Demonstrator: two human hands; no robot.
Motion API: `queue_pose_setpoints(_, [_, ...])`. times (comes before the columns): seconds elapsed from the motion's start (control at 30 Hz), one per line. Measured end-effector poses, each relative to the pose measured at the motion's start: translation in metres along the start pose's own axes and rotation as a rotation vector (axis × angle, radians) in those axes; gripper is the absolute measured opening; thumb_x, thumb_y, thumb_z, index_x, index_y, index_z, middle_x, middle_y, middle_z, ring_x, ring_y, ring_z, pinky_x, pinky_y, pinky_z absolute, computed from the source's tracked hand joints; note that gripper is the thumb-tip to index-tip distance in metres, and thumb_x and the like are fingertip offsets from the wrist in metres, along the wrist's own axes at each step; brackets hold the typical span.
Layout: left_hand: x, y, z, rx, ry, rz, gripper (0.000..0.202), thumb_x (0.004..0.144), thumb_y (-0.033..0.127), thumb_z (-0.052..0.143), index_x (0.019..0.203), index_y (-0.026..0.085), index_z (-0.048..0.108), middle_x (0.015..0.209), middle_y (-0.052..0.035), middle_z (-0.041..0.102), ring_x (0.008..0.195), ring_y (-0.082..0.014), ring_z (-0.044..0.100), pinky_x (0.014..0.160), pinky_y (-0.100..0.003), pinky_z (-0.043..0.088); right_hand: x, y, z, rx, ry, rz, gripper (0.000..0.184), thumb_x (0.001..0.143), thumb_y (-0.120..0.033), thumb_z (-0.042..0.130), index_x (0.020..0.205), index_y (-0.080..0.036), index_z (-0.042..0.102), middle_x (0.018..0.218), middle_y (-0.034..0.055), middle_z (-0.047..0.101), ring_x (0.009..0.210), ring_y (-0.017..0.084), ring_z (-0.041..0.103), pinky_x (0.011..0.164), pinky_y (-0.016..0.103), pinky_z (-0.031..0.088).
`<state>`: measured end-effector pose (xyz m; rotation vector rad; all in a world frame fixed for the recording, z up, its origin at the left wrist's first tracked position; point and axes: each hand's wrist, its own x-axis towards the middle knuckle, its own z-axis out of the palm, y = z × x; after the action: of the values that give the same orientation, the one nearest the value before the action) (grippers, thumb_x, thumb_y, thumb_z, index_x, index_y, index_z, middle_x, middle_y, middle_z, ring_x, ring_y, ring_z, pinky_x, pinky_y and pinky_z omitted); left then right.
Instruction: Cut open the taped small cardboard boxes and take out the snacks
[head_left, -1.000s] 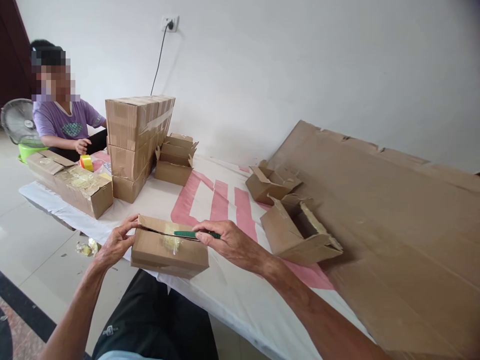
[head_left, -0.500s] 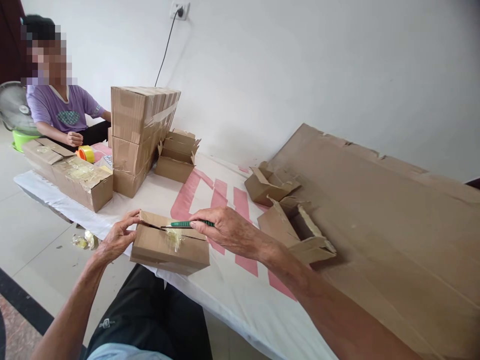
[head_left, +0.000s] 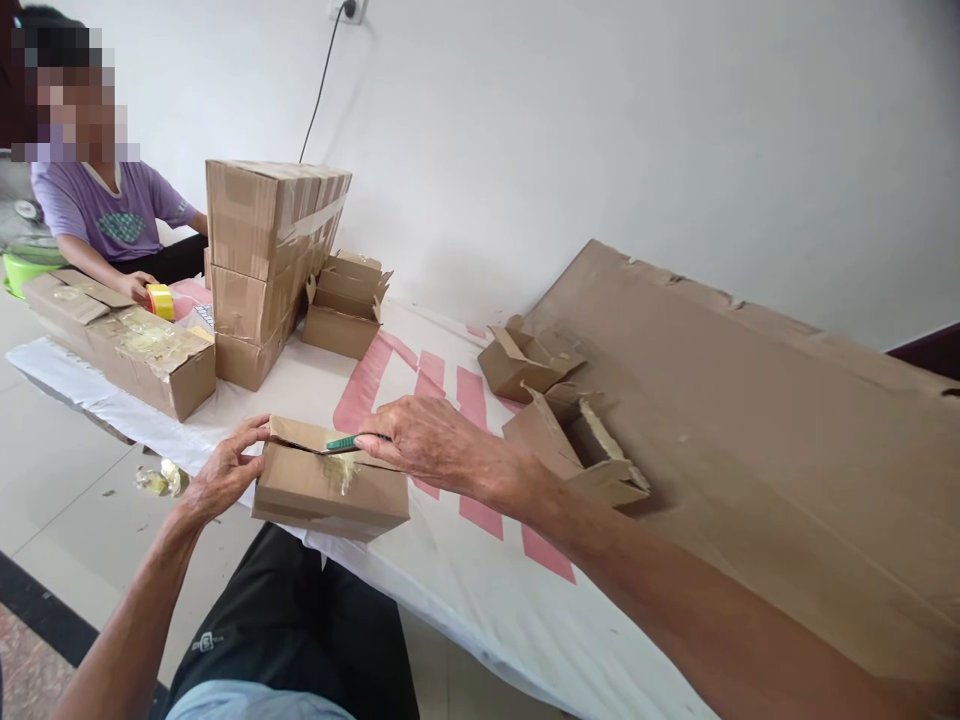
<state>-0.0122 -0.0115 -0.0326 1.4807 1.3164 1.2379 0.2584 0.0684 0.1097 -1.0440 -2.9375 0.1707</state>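
Observation:
A small cardboard box [head_left: 330, 490] lies at the near edge of the white and pink cloth [head_left: 442, 570], its top seam carrying crumpled clear tape. My left hand [head_left: 225, 470] grips the box's left end, fingers curled over the top flap. My right hand [head_left: 420, 445] is closed round a green-handled knife [head_left: 341, 443], whose blade lies along the seam on top of the box.
Two opened small boxes [head_left: 577, 450] lie to the right by a big flat cardboard sheet [head_left: 750, 440]. A stack of taped boxes [head_left: 262, 260] and an open box [head_left: 345, 310] stand behind. At far left a seated person holds yellow tape [head_left: 160, 300] beside a long box [head_left: 120, 345].
My right hand has slid the knife leftward along the box's top seam. The view has shifted slightly, and my left hand stays on the box's end.

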Motion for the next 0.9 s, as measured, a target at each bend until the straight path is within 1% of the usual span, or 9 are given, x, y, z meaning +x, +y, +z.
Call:
queue_pose_setpoints(0.1, [-0.001,0.005,0.000,0.014,-0.003,-0.019,0.042,0.083,0.041,0.067,0.119,0.022,0.077,0.161,-0.0112,0.050,0.150,-0.0379,0.045,0.103,-0.042,0.059,-0.012,0.010,0.002,0.037,0.015,-0.005,0.041,0.102,-0.031,0.048,0.063,-0.020,0.053,0.063,0.0008,0.058,0.055,0.013,0.041,0.059,0.033,0.020])
queue_pose_setpoints(0.23, [-0.002,0.011,0.001,0.050,-0.026,-0.023,0.042,0.085,0.040,0.064,0.121,0.023,0.076,0.161,-0.0104,0.050,0.150,-0.0363,0.045,0.105,-0.043,0.058,-0.025,0.018,0.003,0.054,-0.054,0.065,0.041,0.103,-0.033,0.042,0.067,-0.021,0.057,0.068,0.0017,0.062,0.058,0.014,0.044,0.060,0.031,0.024])
queue_pose_setpoints(0.33, [-0.002,0.013,0.003,0.071,-0.039,-0.020,0.042,0.087,0.043,0.063,0.121,0.022,0.075,0.162,-0.0117,0.049,0.150,-0.0356,0.046,0.105,-0.042,0.057,-0.032,0.019,0.002,0.040,-0.063,0.109,0.043,0.104,-0.034,0.041,0.066,-0.021,0.057,0.068,0.0015,0.061,0.058,0.014,0.044,0.059,0.031,0.025])
queue_pose_setpoints(0.43, [-0.002,0.013,0.004,0.108,-0.050,-0.011,0.043,0.088,0.044,0.062,0.123,0.022,0.074,0.162,-0.0124,0.048,0.149,-0.0353,0.047,0.105,-0.042,0.057,-0.038,0.021,0.006,0.034,-0.069,0.138,0.044,0.104,-0.034,0.042,0.066,-0.021,0.057,0.069,0.0019,0.062,0.061,0.015,0.047,0.059,0.030,0.027])
queue_pose_setpoints(0.57, [-0.003,0.012,0.004,0.147,-0.057,0.006,0.043,0.090,0.041,0.060,0.127,0.023,0.073,0.162,-0.0113,0.048,0.147,-0.0349,0.049,0.107,-0.044,0.055,-0.053,0.033,0.011,0.037,-0.051,0.170,0.041,0.102,-0.032,0.043,0.069,-0.022,0.064,0.070,0.0030,0.066,0.063,0.017,0.052,0.059,0.031,0.030])
queue_pose_setpoints(0.67, [-0.004,0.012,0.003,0.156,-0.054,0.016,0.043,0.092,0.041,0.059,0.128,0.024,0.073,0.162,-0.0108,0.049,0.149,-0.0342,0.047,0.108,-0.044,0.054,-0.072,0.049,0.007,0.157,0.029,0.188,0.040,0.102,-0.036,0.043,0.077,-0.023,0.071,0.075,0.0025,0.071,0.064,0.018,0.056,0.061,0.031,0.036])
queue_pose_setpoints(0.77, [-0.003,0.012,0.002,0.153,-0.057,0.026,0.043,0.093,0.044,0.061,0.128,0.024,0.073,0.162,-0.0108,0.049,0.151,-0.0350,0.044,0.109,-0.044,0.054,-0.097,0.068,0.012,0.335,0.218,0.253,0.040,0.102,-0.047,0.045,0.092,-0.023,0.075,0.085,0.0033,0.075,0.074,0.021,0.065,0.068,0.032,0.046])
queue_pose_setpoints(0.83, [-0.001,0.011,0.002,0.145,-0.064,0.036,0.043,0.093,0.047,0.062,0.128,0.024,0.074,0.163,-0.0108,0.048,0.152,-0.0366,0.043,0.108,-0.045,0.055,-0.113,0.081,0.033,0.412,0.376,0.326,0.041,0.101,-0.052,0.046,0.103,-0.023,0.075,0.095,0.0053,0.076,0.085,0.024,0.068,0.076,0.035,0.051])
queue_pose_setpoints(0.9, [0.000,0.009,0.001,0.132,-0.081,0.031,0.045,0.093,0.050,0.063,0.129,0.026,0.073,0.165,-0.0102,0.045,0.152,-0.0375,0.043,0.107,-0.045,0.056,-0.125,0.092,0.072,0.464,0.466,0.411,0.042,0.098,-0.054,0.047,0.109,-0.022,0.072,0.099,0.0070,0.076,0.089,0.026,0.070,0.077,0.036,0.054])
